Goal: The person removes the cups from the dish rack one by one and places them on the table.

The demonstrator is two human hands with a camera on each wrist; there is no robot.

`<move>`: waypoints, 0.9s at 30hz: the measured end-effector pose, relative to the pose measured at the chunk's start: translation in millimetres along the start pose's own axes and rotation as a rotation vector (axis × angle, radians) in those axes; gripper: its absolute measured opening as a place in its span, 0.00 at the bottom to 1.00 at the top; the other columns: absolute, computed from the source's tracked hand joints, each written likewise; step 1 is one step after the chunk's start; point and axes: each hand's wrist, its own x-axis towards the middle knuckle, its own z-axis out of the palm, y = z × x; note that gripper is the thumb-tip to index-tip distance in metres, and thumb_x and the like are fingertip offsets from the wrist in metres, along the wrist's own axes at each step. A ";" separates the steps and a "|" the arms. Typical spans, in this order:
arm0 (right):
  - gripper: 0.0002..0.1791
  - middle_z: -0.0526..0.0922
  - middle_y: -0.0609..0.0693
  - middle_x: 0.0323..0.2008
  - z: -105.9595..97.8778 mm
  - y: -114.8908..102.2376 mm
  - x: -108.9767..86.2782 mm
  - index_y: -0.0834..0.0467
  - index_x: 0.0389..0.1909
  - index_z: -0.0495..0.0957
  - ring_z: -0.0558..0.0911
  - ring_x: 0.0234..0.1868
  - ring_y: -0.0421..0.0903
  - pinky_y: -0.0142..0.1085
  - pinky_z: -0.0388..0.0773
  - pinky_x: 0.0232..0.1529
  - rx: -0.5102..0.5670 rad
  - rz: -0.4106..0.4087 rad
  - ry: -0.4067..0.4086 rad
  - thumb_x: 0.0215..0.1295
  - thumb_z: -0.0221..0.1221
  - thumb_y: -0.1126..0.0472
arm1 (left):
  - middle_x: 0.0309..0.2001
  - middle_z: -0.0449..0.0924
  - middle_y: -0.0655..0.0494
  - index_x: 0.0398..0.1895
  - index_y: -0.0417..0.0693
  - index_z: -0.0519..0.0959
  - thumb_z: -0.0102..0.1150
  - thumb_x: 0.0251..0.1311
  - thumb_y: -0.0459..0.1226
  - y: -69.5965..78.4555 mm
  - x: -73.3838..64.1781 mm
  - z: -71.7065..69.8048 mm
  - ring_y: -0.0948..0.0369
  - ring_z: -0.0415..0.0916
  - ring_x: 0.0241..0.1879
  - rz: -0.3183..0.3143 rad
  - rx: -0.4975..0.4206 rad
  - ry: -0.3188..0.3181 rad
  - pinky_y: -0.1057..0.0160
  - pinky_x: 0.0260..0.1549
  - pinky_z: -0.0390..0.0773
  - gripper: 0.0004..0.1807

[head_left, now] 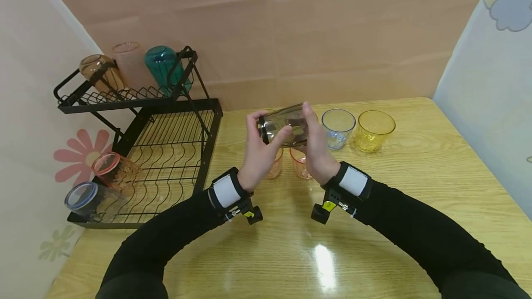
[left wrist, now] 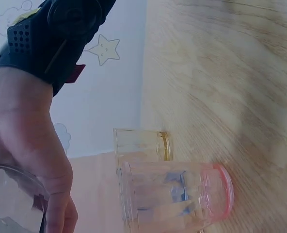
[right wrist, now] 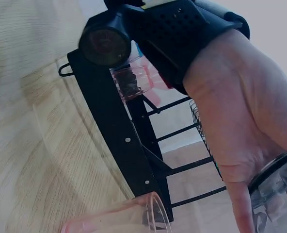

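Note:
A smoky grey drinking glass is held on its side above the table by both hands. My left hand grips its dark-rimmed left end, thumb along the near side. At the other end, my right hand holds the glass with the thumb over the top; some of its fingers are hidden. Below and behind the hands stand two pink glasses, partly covered. To their right are a blue-rimmed clear glass and a yellow glass. In the left wrist view, a pink-based glass shows beside the hand.
At left stands a black two-tier rack. Its upper shelf holds an amber glass, a pale pink glass and a teal glass, upside down. Lower down lean a red-ended glass and a blue-ended glass. Walls border the wooden table.

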 end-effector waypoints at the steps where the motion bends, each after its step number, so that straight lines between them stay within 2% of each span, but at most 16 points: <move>1: 0.29 0.76 0.53 0.45 -0.4 -0.1 0.1 0.55 0.50 0.72 0.76 0.39 0.46 0.46 0.71 0.45 -0.005 -0.012 -0.002 0.71 0.40 0.35 | 0.53 0.65 0.45 0.60 0.40 0.56 0.61 0.64 0.31 0.7 0.9 -1.1 0.54 0.71 0.47 0.001 0.004 -0.014 0.60 0.43 0.76 0.29; 4: 0.25 0.76 0.54 0.45 -4.2 -0.1 1.0 0.56 0.49 0.73 0.78 0.38 0.45 0.41 0.76 0.42 -0.011 -0.088 0.004 0.72 0.42 0.39 | 0.55 0.66 0.44 0.63 0.39 0.57 0.62 0.63 0.31 1.8 4.8 -8.1 0.53 0.71 0.49 -0.003 0.066 -0.102 0.60 0.44 0.75 0.30; 6: 0.22 0.77 0.53 0.41 -9.8 -1.5 1.9 0.57 0.45 0.75 0.78 0.37 0.43 0.36 0.76 0.40 -0.037 -0.178 -0.001 0.72 0.44 0.43 | 0.56 0.66 0.44 0.66 0.40 0.57 0.63 0.63 0.32 2.4 7.1 -16.3 0.53 0.71 0.51 -0.014 0.124 -0.202 0.61 0.45 0.76 0.33; 8: 0.18 0.79 0.50 0.37 -18.0 -4.1 4.0 0.57 0.45 0.76 0.80 0.35 0.42 0.32 0.78 0.35 -0.065 -0.286 -0.022 0.72 0.46 0.48 | 0.59 0.66 0.45 0.69 0.42 0.55 0.63 0.63 0.33 2.6 8.0 -25.7 0.53 0.70 0.55 -0.033 0.180 -0.310 0.61 0.45 0.78 0.36; 10: 0.17 0.80 0.48 0.37 -27.4 -8.6 7.0 0.58 0.47 0.76 0.80 0.36 0.42 0.31 0.78 0.35 -0.093 -0.382 -0.042 0.70 0.48 0.51 | 0.63 0.63 0.46 0.72 0.46 0.53 0.62 0.64 0.36 2.4 6.7 -36.2 0.53 0.68 0.58 -0.053 0.249 -0.408 0.58 0.46 0.79 0.38; 12: 0.19 0.79 0.48 0.38 -37.0 -13.9 11.8 0.63 0.50 0.75 0.79 0.38 0.41 0.29 0.75 0.40 -0.148 -0.481 -0.045 0.67 0.50 0.53 | 0.67 0.61 0.48 0.74 0.49 0.52 0.61 0.65 0.40 2.6 3.0 -47.4 0.53 0.67 0.60 -0.078 0.327 -0.483 0.55 0.48 0.78 0.39; 14: 0.23 0.78 0.48 0.40 -49.1 -19.5 16.3 0.64 0.55 0.73 0.78 0.39 0.42 0.29 0.74 0.40 -0.213 -0.523 -0.045 0.66 0.52 0.53 | 0.69 0.59 0.49 0.74 0.50 0.52 0.61 0.66 0.44 2.4 -2.4 -58.6 0.54 0.66 0.61 -0.081 0.426 -0.546 0.51 0.52 0.74 0.39; 16: 0.27 0.76 0.50 0.44 -62.9 -25.5 21.3 0.66 0.58 0.72 0.77 0.42 0.44 0.28 0.73 0.41 -0.339 -0.564 -0.054 0.64 0.54 0.52 | 0.70 0.59 0.50 0.74 0.50 0.54 0.60 0.65 0.47 2.7 -8.6 -69.5 0.54 0.65 0.63 -0.054 0.536 -0.590 0.49 0.56 0.70 0.39; 17: 0.28 0.75 0.51 0.45 -70.5 -28.4 23.6 0.66 0.59 0.71 0.75 0.43 0.45 0.27 0.73 0.43 -0.422 -0.589 -0.062 0.63 0.55 0.52 | 0.70 0.60 0.51 0.74 0.49 0.55 0.61 0.65 0.48 3.2 -11.8 -74.7 0.54 0.64 0.64 -0.031 0.598 -0.605 0.49 0.58 0.69 0.39; 18: 0.30 0.75 0.53 0.46 -78.7 -30.8 25.6 0.66 0.61 0.70 0.75 0.44 0.46 0.26 0.73 0.42 -0.514 -0.614 -0.079 0.63 0.57 0.52 | 0.70 0.60 0.51 0.73 0.49 0.57 0.60 0.64 0.50 3.5 -14.9 -79.7 0.54 0.65 0.63 -0.005 0.667 -0.613 0.52 0.54 0.72 0.39; 19: 0.31 0.75 0.55 0.47 -86.6 -33.3 27.7 0.65 0.62 0.69 0.75 0.46 0.47 0.26 0.74 0.42 -0.609 -0.640 -0.101 0.62 0.58 0.52 | 0.70 0.60 0.51 0.73 0.49 0.58 0.60 0.64 0.52 4.3 -17.8 -85.0 0.54 0.66 0.63 0.027 0.739 -0.616 0.55 0.49 0.76 0.39; 21: 0.33 0.74 0.59 0.49 -101.9 -36.7 31.3 0.65 0.63 0.68 0.75 0.48 0.51 0.29 0.75 0.43 -0.795 -0.713 -0.143 0.59 0.61 0.53 | 0.69 0.62 0.51 0.72 0.50 0.61 0.61 0.62 0.54 6.0 -22.4 -95.1 0.53 0.71 0.58 0.091 0.874 -0.603 0.62 0.32 0.79 0.39; 24: 0.36 0.73 0.63 0.48 -121.7 -36.8 33.2 0.66 0.62 0.67 0.76 0.46 0.55 0.41 0.74 0.43 -1.003 -0.810 -0.197 0.55 0.64 0.52 | 0.68 0.64 0.50 0.71 0.51 0.64 0.61 0.60 0.58 9.1 -28.2 -111.6 0.52 0.75 0.53 0.161 1.030 -0.564 0.66 0.13 0.68 0.40; 27: 0.38 0.73 0.62 0.45 -135.2 -32.9 31.0 0.66 0.61 0.67 0.76 0.42 0.56 0.48 0.72 0.39 -1.117 -0.845 -0.235 0.54 0.65 0.48 | 0.66 0.66 0.47 0.69 0.50 0.66 0.62 0.58 0.58 11.2 -32.9 -130.1 0.50 0.74 0.54 0.192 1.119 -0.524 0.64 0.15 0.69 0.40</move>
